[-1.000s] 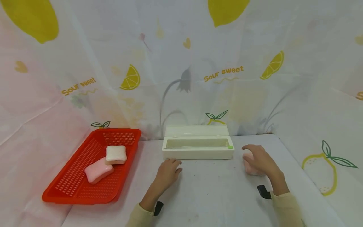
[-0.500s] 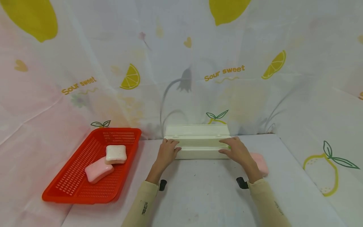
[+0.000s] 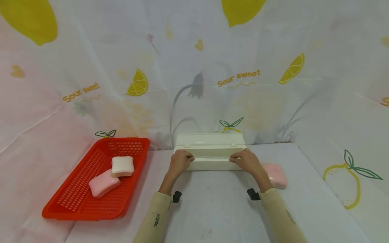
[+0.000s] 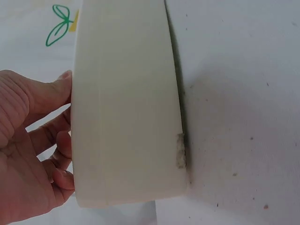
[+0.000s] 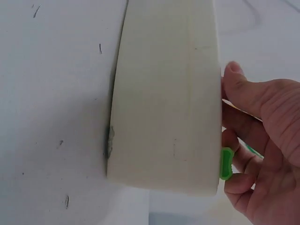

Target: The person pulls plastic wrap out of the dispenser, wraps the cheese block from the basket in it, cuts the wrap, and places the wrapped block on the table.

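While printed sheeting (image 3: 170, 57) backs the box (image 3: 212, 165), apparent dirt (image 4: 266, 206) flecks the tabletop (image 3: 214, 202).

Left hand (image 3: 180, 162), right hand (image 3: 247, 162) (formerly over pink soap (image 3: 276, 174)) now at white box's rim (image 3: 211, 158).

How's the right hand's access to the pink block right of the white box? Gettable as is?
Probably yes. The pink block lies close by with nothing seen on top; the right hand would just have to leave the white box first.
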A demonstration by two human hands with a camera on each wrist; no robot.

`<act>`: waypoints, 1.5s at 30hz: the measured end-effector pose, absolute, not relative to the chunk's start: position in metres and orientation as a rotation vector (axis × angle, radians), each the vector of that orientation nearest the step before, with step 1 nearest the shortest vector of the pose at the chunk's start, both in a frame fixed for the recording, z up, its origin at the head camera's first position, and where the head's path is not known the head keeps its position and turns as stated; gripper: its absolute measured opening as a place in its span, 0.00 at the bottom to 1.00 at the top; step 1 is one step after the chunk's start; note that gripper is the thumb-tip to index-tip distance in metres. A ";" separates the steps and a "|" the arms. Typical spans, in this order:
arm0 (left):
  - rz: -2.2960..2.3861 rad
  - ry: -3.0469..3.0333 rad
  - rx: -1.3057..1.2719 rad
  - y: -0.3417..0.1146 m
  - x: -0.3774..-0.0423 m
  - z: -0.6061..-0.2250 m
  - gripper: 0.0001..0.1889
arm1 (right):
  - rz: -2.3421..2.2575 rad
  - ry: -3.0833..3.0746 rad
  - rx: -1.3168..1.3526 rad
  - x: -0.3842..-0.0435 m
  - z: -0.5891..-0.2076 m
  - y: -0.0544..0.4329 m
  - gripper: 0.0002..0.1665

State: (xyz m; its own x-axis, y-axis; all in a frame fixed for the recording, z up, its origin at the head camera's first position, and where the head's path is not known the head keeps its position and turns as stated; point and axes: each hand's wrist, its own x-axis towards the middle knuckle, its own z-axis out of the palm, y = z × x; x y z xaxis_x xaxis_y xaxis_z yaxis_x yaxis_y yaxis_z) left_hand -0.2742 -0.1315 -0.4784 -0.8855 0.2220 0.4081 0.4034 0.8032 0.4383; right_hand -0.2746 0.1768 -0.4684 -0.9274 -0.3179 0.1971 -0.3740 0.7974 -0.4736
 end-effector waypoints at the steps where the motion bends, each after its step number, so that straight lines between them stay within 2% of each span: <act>1: -0.778 -2.637 -0.466 -0.132 -0.275 -0.479 0.03 | 0.826 -2.866 0.544 -0.276 -0.469 0.176 0.13; 6: -0.850 -2.597 -0.402 -0.129 -0.278 -0.479 0.02 | 0.909 -2.819 0.492 -0.281 -0.470 0.174 0.08; 14: -0.744 -2.641 -0.333 -0.121 -0.281 -0.481 0.03 | 0.786 -2.772 0.386 -0.283 -0.473 0.164 0.04; 19: -0.671 -2.653 -0.322 -0.116 -0.280 -0.481 0.04 | 0.780 -2.754 0.399 -0.286 -0.470 0.160 0.05; 26: -0.642 -2.706 -0.309 -0.108 -0.280 -0.483 0.25 | 0.877 -2.783 0.376 -0.288 -0.466 0.157 0.06; 28: -0.652 -2.699 -0.275 -0.107 -0.281 -0.482 0.23 | 0.904 -2.772 0.392 -0.288 -0.465 0.157 0.06; 32: -0.724 -2.639 -0.218 -0.107 -0.282 -0.480 0.08 | 0.939 -2.750 0.419 -0.286 -0.464 0.156 0.05; 34: -0.740 -2.618 -0.204 -0.107 -0.282 -0.480 0.04 | 0.949 -2.744 0.429 -0.286 -0.464 0.156 0.05; 45: -0.788 -2.623 -0.145 -0.113 -0.280 -0.472 0.02 | 0.846 -2.629 0.430 -0.280 -0.460 0.158 0.04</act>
State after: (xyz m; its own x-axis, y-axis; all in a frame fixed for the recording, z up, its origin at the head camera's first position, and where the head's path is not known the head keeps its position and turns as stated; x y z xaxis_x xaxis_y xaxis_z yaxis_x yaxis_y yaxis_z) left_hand -0.2805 -0.1128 -0.4723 -0.9161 -0.0141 0.4008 0.2090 0.8361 0.5072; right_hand -0.2799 0.1576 -0.4604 -0.8946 -0.1777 0.4101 -0.3835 0.7762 -0.5003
